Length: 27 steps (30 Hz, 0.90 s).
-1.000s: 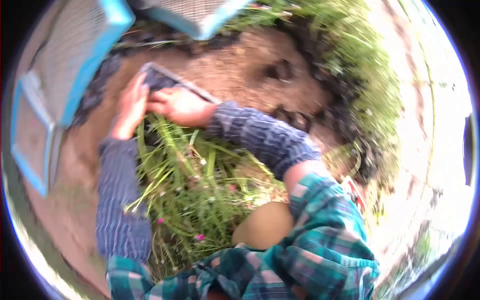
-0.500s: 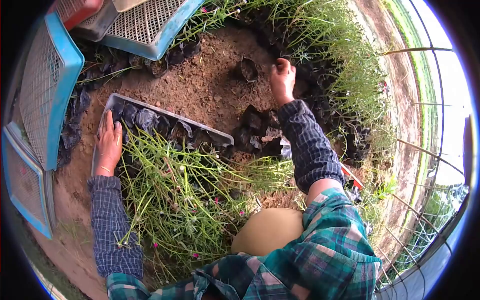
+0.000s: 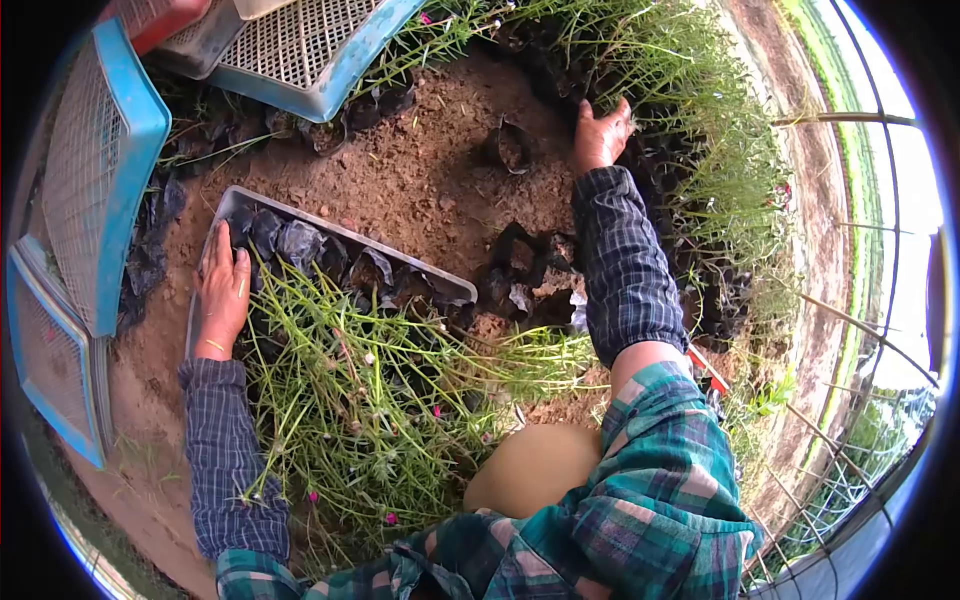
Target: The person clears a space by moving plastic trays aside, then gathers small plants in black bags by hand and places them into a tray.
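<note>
A long grey tray (image 3: 350, 234) holds a row of black plastic bags (image 3: 300, 243) with leggy green plants (image 3: 370, 400) spilling toward my body. My left hand (image 3: 223, 290) rests against the tray's left end, fingers extended and thumb apart. At the upper right, my right hand (image 3: 602, 133) reaches to the dark bags below the standing plants (image 3: 665, 95), its thumb and fingers spread with nothing visible between them. A lone soil-filled black bag (image 3: 509, 147) stands on the soil left of that hand. More black bags (image 3: 530, 262) cluster beyond the tray's right end.
Blue-rimmed mesh crates (image 3: 130, 110) stand at the left and top left, near a red crate (image 3: 165, 22). Bare brown soil (image 3: 420, 170) lies between tray and plants. A wire fence (image 3: 880, 210) runs along the right. A red object (image 3: 708, 369) lies beside my right sleeve.
My right hand has moved a little to the right and its fingers have spread apart. My left hand stays at the tray's end. The view has shifted slightly.
</note>
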### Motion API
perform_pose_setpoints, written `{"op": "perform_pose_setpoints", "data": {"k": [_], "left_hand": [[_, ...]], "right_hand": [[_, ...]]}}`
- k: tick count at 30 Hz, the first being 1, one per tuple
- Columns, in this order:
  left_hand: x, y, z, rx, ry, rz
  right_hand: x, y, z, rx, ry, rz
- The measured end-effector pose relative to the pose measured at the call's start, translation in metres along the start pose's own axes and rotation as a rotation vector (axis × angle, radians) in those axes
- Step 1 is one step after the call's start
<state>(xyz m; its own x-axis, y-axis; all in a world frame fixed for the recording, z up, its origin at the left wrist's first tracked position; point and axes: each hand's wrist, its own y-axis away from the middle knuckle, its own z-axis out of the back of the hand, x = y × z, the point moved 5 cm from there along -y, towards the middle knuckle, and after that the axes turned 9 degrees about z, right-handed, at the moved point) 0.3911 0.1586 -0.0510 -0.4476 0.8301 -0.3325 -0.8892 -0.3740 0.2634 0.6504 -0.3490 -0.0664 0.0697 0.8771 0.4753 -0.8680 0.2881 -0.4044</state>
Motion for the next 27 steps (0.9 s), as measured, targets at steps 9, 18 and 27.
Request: {"op": "perform_pose_setpoints", "data": {"k": [9, 18, 27], "left_hand": [[0.003, -0.001, -0.003, -0.001, -0.045, 0.045], [0.004, -0.003, -0.003, 0.009, -0.068, 0.072], [0.009, -0.008, -0.007, 0.004, 0.023, 0.027]], "right_hand": [[0.017, 0.078, 0.032, 0.229, -0.036, 0.449], [-0.009, 0.003, -0.031, 0.533, 0.337, 0.227], [0.016, 0.085, -0.004, 0.512, 0.016, 0.411]]}}
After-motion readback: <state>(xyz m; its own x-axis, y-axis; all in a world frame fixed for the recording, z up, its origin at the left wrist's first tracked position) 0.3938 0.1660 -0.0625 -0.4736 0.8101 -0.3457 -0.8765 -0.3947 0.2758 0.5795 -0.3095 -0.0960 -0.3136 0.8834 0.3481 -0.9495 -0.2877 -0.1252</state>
